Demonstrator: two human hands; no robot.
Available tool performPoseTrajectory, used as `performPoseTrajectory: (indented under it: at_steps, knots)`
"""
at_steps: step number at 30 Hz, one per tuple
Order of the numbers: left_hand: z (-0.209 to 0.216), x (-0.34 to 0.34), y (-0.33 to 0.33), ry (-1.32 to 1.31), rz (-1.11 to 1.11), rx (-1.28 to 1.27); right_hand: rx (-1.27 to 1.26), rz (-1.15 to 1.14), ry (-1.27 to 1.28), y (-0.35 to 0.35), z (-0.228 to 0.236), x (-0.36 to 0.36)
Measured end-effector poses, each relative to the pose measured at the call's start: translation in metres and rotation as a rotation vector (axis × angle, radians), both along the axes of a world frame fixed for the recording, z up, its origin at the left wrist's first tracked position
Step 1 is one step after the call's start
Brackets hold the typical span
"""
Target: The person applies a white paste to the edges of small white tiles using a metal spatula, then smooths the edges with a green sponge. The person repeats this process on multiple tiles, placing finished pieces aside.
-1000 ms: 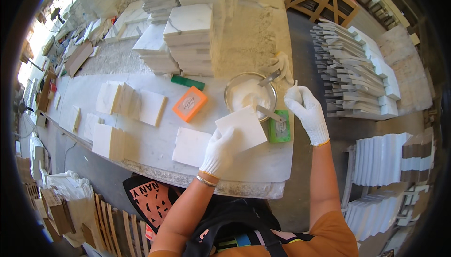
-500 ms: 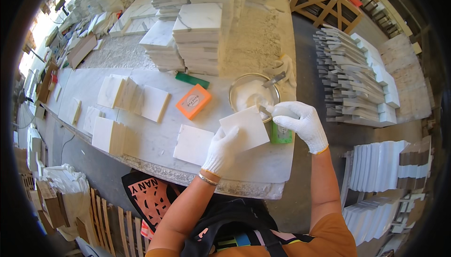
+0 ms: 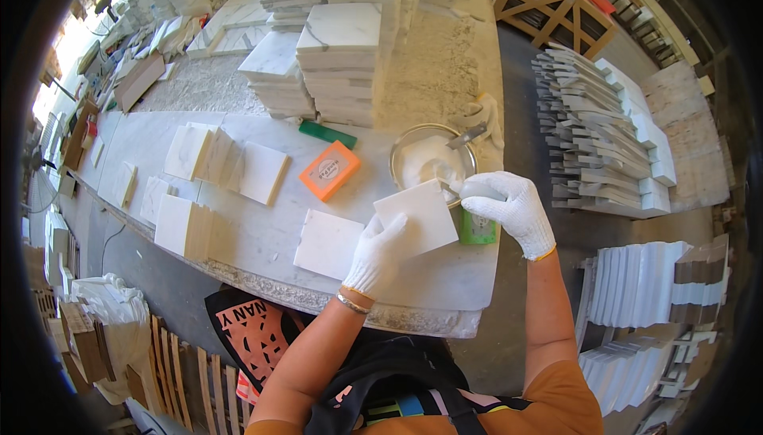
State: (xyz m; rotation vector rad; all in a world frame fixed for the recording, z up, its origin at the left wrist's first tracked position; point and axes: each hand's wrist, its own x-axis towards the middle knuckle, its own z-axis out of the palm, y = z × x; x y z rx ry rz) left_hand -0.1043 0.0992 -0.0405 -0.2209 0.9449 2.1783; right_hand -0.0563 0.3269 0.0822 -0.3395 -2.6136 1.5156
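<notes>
My left hand (image 3: 380,254), in a white knit glove, grips a square white marble tile (image 3: 420,214) by its lower left side, thumb on top. The tile is held tilted above the table. My right hand (image 3: 509,204), gloved too, pinches something small at the tile's upper right corner; glove and tile mostly hide it. Just beyond the tile stands a round metal bowl (image 3: 395,149) of white paste or powder (image 3: 425,157), with a putty knife (image 3: 467,134) leaning on its rim. Another white tile (image 3: 326,242) lies flat left of my left hand.
An orange box-shaped block (image 3: 329,171) and a green bar (image 3: 327,133) lie left of the bowl; a green block (image 3: 478,229) sits under my right hand. Tile stacks (image 3: 338,61) rise at the back, with smaller groups (image 3: 181,227) at left. The table's right edge (image 3: 497,276) borders an aisle.
The view has shifted very slightly. Both hands keep nearly the same place at the tile, and nothing is picked up or let go.
</notes>
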Motion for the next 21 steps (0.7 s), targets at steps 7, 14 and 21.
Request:
performPoseTrajectory:
  at_steps: [7,14,21]
  knots:
    - [0.0015,0.0002,-0.0001,0.006,-0.015,0.009,0.023,0.009,0.002,0.0029,-0.0011,0.0]
    - [0.0021,0.0,0.0,0.002,-0.009,0.012,-0.001,-0.019,-0.015,0.003,-0.0025,0.0006]
    - [0.0017,0.0005,0.0005,0.025,-0.007,0.015,-0.034,-0.02,-0.008,0.0041,-0.0008,0.005]
